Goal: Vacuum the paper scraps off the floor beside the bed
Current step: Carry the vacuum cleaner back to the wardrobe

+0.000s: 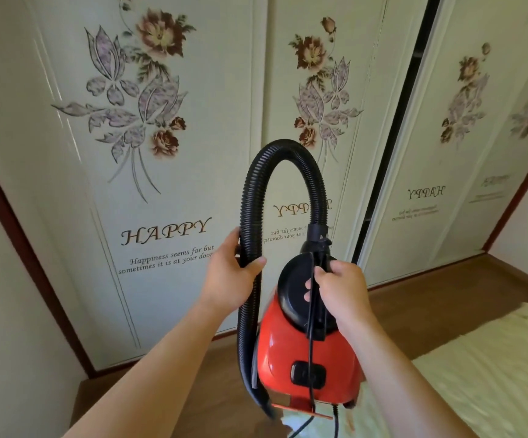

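Note:
A red canister vacuum with a black top hangs in the air in front of me. My right hand grips its black carry handle. A ribbed black hose arches up from the vacuum's front and comes down on the left side. My left hand is closed around that descending hose. The hose's lower end drops beside the red body to a nozzle near the frame's bottom. A black power cord runs down over the vacuum. No paper scraps can be made out; something pale lies under the vacuum at the bottom edge.
Cream sliding wardrobe doors with flower prints and the word HAPPY fill the view ahead, one gap dark. A brown wooden floor runs along their base. The bed's pale yellow cover lies at lower right. A white wall stands left.

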A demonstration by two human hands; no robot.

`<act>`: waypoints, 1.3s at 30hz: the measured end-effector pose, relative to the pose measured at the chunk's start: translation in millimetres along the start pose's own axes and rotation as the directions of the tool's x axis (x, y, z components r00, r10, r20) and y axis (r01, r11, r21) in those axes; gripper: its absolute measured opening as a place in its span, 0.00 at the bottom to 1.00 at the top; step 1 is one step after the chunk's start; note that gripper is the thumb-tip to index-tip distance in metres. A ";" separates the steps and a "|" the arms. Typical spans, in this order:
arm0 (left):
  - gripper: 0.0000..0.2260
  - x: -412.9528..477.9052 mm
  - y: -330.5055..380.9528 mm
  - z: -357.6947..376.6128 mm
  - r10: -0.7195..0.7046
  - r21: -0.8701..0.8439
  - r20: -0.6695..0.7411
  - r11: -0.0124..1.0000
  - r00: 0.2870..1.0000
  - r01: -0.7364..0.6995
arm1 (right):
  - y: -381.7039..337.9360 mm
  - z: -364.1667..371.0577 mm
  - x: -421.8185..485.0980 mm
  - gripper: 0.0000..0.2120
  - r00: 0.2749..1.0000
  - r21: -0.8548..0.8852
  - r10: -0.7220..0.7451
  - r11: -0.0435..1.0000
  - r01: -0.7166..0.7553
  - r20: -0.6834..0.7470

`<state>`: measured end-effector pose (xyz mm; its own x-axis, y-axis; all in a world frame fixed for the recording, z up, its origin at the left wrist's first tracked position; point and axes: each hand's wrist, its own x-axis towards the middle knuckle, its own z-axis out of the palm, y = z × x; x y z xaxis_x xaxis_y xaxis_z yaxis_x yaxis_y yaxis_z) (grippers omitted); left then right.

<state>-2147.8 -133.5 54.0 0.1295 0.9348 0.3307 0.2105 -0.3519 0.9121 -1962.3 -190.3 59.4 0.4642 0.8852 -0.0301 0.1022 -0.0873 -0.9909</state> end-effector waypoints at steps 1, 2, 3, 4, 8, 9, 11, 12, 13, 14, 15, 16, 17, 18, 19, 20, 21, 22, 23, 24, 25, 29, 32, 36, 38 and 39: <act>0.22 11.6 -3.1 4.5 -0.003 -0.004 0.005 1.000 1.000 0.003 | -1.2 0.4 11.1 0.09 1.000 -0.003 0.001 1.000 -0.001 -0.006; 0.22 23.4 -6.8 9.1 -0.006 -0.009 0.012 1.000 1.000 0.006 | -1.8 0.9 22.0 0.09 1.000 -0.005 0.006 1.000 -0.006 -0.017; 0.23 34.7 -10.8 13.6 -0.009 -0.016 0.021 1.000 1.000 0.010 | -1.7 1.6 32.5 0.09 1.000 -0.008 0.010 1.000 -0.010 -0.028; 0.23 46.3 -15.2 18.2 -0.009 -0.023 0.029 1.000 1.000 0.010 | -1.2 2.7 43.0 0.09 0.999 -0.014 0.012 1.000 -0.012 -0.039; 0.22 96.0 -41.2 37.0 0.019 -0.046 0.068 0.999 0.997 -0.016 | 6.1 10.5 86.8 0.09 0.995 -0.030 0.030 0.999 -0.032 -0.091; 0.22 110.0 -48.7 41.7 0.023 -0.053 0.084 0.998 0.996 -0.019 | 8.2 13.2 98.9 0.09 0.994 -0.028 0.035 0.999 -0.038 -0.106; 0.22 138.9 -64.1 50.1 0.028 -0.059 0.121 0.998 0.992 -0.021 | 11.5 19.4 123.4 0.09 0.988 -0.028 0.049 0.998 -0.054 -0.147; 0.22 154.8 -71.6 53.9 0.031 -0.065 0.142 0.998 0.989 -0.022 | 12.3 23.2 136.8 0.09 0.984 -0.029 0.053 0.998 -0.058 -0.170; 0.23 170.6 -78.7 57.0 0.033 -0.074 0.164 0.997 0.986 -0.021 | 12.8 27.3 149.9 0.09 0.979 -0.028 0.056 0.998 -0.062 -0.194; 0.23 187.3 -85.5 60.0 0.039 -0.084 0.188 0.996 0.981 -0.023 | 12.8 31.8 163.0 0.09 0.973 -0.026 0.058 0.998 -0.065 -0.223; 0.23 203.3 -91.5 63.0 0.048 -0.093 0.210 0.995 0.977 -0.029 | 11.7 35.9 176.0 0.09 0.966 -0.025 0.057 0.998 -0.066 -0.254; 0.24 218.7 -96.7 66.3 0.056 -0.099 0.228 0.994 0.972 -0.034 | 9.7 39.5 188.4 0.09 0.958 -0.024 0.056 0.998 -0.065 -0.282; 0.24 233.6 -101.0 69.6 0.059 -0.102 0.247 0.994 0.967 -0.034 | 7.7 42.6 200.6 0.09 0.950 -0.021 0.057 0.998 -0.066 -0.307; 0.24 248.0 -104.3 73.1 0.062 -0.103 0.267 0.994 0.962 -0.036 | 5.5 45.4 212.2 0.09 0.942 -0.018 0.056 0.998 -0.066 -0.330; 0.24 262.5 -107.0 77.0 0.071 -0.104 0.288 0.994 0.955 -0.042 | 3.4 47.8 224.1 0.09 0.935 -0.023 0.052 0.998 -0.064 -0.352; 0.24 276.8 -109.3 82.1 0.080 -0.107 0.311 0.993 0.947 -0.049 | 1.5 49.8 236.0 0.10 0.927 -0.034 0.048 0.997 -0.065 -0.372; 0.25 290.4 -110.8 87.4 0.087 -0.112 0.330 0.992 0.940 -0.052 | 0.0 51.1 247.3 0.10 0.919 -0.044 0.046 0.997 -0.068 -0.392; 0.25 303.9 -111.5 93.3 0.096 -0.117 0.346 0.991 0.933 -0.058 | -0.8 51.7 258.6 0.10 0.909 -0.045 0.046 0.996 -0.071 -0.414; 0.25 316.8 -111.9 100.2 0.108 -0.118 0.358 0.991 0.928 -0.070 | -1.1 51.3 270.0 0.10 0.900 -0.041 0.048 0.996 -0.074 -0.434; 0.25 328.5 -112.2 107.5 0.122 -0.111 0.366 0.990 0.923 -0.086 | -1.1 50.4 280.8 0.10 0.891 -0.039 0.054 0.996 -0.080 -0.450; 0.25 339.7 -112.7 115.6 0.133 -0.102 0.376 0.990 0.917 -0.102 | -0.5 48.6 291.4 0.10 0.884 -0.037 0.062 0.995 -0.089 -0.464; 0.26 380.3 -119.3 150.6 0.145 -0.110 0.434 0.988 0.889 -0.107 | 7.7 37.9 335.5 0.09 0.852 -0.005 0.099 0.993 -0.118 -0.514; 0.26 406.8 -130.2 181.6 0.154 -0.119 0.457 0.987 0.876 -0.112 | 20.3 27.7 371.7 0.10 0.831 0.001 0.110 0.991 -0.130 -0.545; 0.26 440.8 -145.0 231.6 0.170 -0.125 0.468 0.984 0.867 -0.126 | 34.7 6.3 423.3 0.10 0.808 0.011 0.126 0.989 -0.146 -0.576; 0.25 458.4 -146.2 258.0 0.187 -0.139 0.474 0.981 0.860 -0.137 | 36.7 -8.8 446.7 0.09 0.801 0.039 0.151 0.987 -0.157 -0.579; 0.24 466.9 -145.5 271.4 0.200 -0.147 0.472 0.978 0.859 -0.147 | 36.3 -17.6 457.7 0.09 0.800 0.044 0.155 0.986 -0.159 -0.579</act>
<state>-1855.0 341.0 9.9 0.6108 0.7094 0.3518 0.0444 -0.4743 0.8793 -1730.6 203.6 12.0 0.8970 0.4301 -0.1019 -0.0117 -0.2072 -0.9782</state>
